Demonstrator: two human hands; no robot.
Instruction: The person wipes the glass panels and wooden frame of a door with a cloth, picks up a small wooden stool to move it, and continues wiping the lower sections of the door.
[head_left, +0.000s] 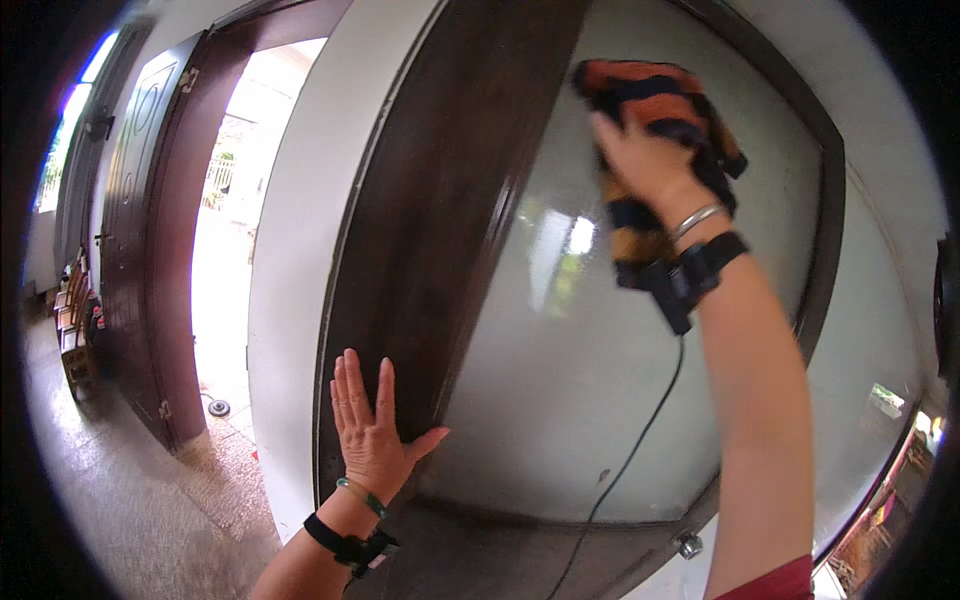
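My right hand (649, 161) is pressed over a striped orange, black and yellow cloth (675, 94), which lies against a frosted glass panel (555, 390). The hand is slightly blurred, and the cloth hangs down beneath the wrist. Lower and to the left, my left hand (367, 431) rests flat on the dark wooden frame (442, 187) around the glass, fingers spread and thumb out, holding nothing. Each wrist carries a bracelet and a black strapped device; a thin black cable (637, 442) runs down from the right one.
A metal door knob (688, 545) sits low at the frame's right. To the left, beyond a white wall strip (315, 202), a dark door (139, 247) stands ajar onto a bright outdoor area. Wooden chairs (73, 337) stand at the far left on the grey floor (127, 495).
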